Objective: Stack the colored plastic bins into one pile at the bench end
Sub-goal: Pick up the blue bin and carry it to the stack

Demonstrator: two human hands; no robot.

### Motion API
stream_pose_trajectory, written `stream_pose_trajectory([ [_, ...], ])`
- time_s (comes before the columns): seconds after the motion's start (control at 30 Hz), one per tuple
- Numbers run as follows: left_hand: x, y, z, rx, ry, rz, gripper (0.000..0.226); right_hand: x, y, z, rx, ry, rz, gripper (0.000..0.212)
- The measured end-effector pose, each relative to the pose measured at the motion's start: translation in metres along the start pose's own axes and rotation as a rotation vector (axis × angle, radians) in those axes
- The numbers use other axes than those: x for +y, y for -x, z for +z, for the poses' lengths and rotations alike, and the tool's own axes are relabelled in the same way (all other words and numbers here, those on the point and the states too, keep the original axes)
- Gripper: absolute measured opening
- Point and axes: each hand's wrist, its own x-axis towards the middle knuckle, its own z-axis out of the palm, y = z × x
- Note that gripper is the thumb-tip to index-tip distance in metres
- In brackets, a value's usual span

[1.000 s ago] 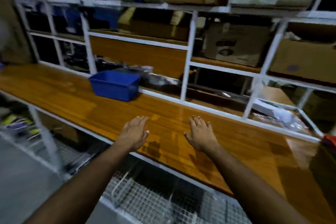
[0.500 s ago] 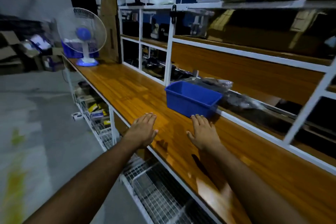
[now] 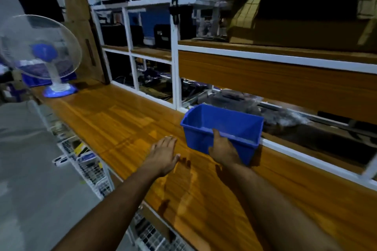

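The right hand [image 3: 223,150] has moved up to the blue bin [image 3: 222,128] and now lies on its near wall, one finger hooked over the rim. A moment ago it was flat on the bench [image 3: 114,120], just short of the bin. I cannot tell if the fingers are squeezing yet. The left hand [image 3: 163,154] is still spread flat over the wood, at 9 o'clock from the bin (not touching it). The bin sits against the white rack [image 3: 176,75]. A fan [image 3: 47,57] stands far off at 10 o'clock.
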Motion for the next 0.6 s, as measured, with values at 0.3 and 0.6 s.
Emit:
stream_pose_trajectory([
  [0.3,-0.011,-0.121,0.014,0.052,0.096,0.391,0.059,-0.018,-0.050,0.042,0.188,-0.218,0.248,0.057],
  [0.6,-0.001,-0.164,0.018,0.052,0.104,0.538,0.022,-0.038,-0.056,0.088,0.508,-0.820,0.672,0.027],
])
